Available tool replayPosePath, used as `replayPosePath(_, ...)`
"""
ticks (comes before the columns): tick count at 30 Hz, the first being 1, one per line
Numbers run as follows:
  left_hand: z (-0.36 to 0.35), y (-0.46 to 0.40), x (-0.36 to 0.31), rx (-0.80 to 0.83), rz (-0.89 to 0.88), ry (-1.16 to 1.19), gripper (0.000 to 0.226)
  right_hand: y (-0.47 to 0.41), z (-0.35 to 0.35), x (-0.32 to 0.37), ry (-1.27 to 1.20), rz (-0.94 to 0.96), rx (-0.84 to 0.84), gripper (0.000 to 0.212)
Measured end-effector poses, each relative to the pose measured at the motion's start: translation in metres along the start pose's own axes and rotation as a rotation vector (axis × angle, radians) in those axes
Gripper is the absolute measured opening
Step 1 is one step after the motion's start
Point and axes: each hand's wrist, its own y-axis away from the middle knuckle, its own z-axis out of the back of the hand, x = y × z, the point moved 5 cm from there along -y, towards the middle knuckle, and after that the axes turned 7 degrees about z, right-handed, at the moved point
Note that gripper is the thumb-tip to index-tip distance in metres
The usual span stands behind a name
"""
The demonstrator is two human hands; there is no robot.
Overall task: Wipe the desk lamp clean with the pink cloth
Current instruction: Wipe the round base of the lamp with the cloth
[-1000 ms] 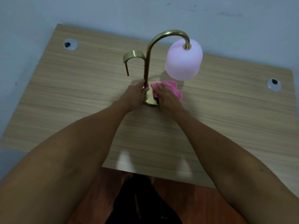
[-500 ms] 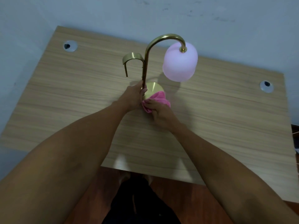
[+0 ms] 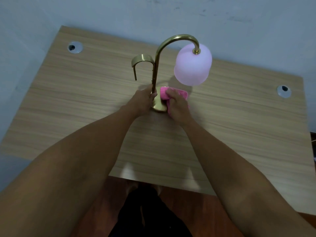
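Observation:
A brass desk lamp with a curved neck and a pale pink glass shade stands mid-desk. A second short brass hook branches off to the left of its stem. My left hand grips the lower stem just above the round brass base. My right hand presses the folded pink cloth onto the right side of the base, covering most of it. Part of the cloth sticks out beyond my fingers toward the shade.
The lamp stands on a light wooden desk set against a blue-grey wall. Two round cable grommets sit in the desk, one at back left and one at right. The near desk edge lies just above my legs.
My right hand has slid the cloth from the near side of the base back to its right and far side. My left hand stays on the stem.

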Motion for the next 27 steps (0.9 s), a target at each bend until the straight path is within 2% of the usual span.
replayPosePath(2, 0.0, -0.001, 0.001, -0.008, -0.005, -0.006, 0.02, 0.01, -0.019, -0.013, 0.212, 0.065, -0.018, 0.051)
replayPosePath(3, -0.001, -0.001, 0.001, -0.011, -0.007, 0.003, 0.02, 0.017, -0.028, -0.016, 0.242, 0.067, -0.048, 0.056)
replayPosePath(6, -0.001, -0.003, 0.001, -0.013, -0.01, -0.001, 0.02, 0.035, -0.057, -0.017, 0.328, 0.06, -0.129, 0.059)
replayPosePath(8, -0.001, -0.003, -0.001, -0.002, -0.015, -0.035, 0.021, 0.049, -0.075, -0.009, 0.293, 0.009, -0.18, 0.064)
replayPosePath(10, 0.001, -0.004, -0.002, 0.012, -0.013, -0.054, 0.021, 0.06, -0.093, 0.008, 0.233, -0.019, -0.157, 0.072)
replayPosePath(15, 0.01, -0.005, -0.006, 0.087, -0.017, -0.134, 0.022, 0.063, -0.102, 0.028, 0.032, 0.023, -0.163, 0.055)
replayPosePath(17, 0.013, -0.003, -0.005, 0.126, -0.032, -0.151, 0.026, 0.071, -0.081, 0.018, -0.162, -0.06, -0.258, 0.047)
replayPosePath(20, 0.02, 0.004, -0.004, 0.118, -0.087, -0.13, 0.035, 0.074, -0.026, 0.004, -0.381, -0.299, -0.54, 0.033)
replayPosePath(22, 0.025, 0.01, -0.006, 0.107, -0.106, -0.111, 0.038, 0.06, 0.011, 0.001, -0.466, -0.311, -0.707, 0.034)
replayPosePath(23, 0.028, 0.011, -0.007, 0.099, -0.114, -0.11, 0.038, 0.052, 0.026, 0.006, -0.448, -0.273, -0.73, 0.035)
replayPosePath(25, 0.032, 0.012, -0.01, 0.085, -0.135, -0.119, 0.037, 0.032, 0.038, 0.019, -0.348, -0.179, -0.653, 0.031)
replayPosePath(27, 0.035, 0.011, -0.012, 0.073, -0.155, -0.124, 0.031, 0.011, 0.028, 0.025, -0.055, -0.056, -0.432, 0.028)
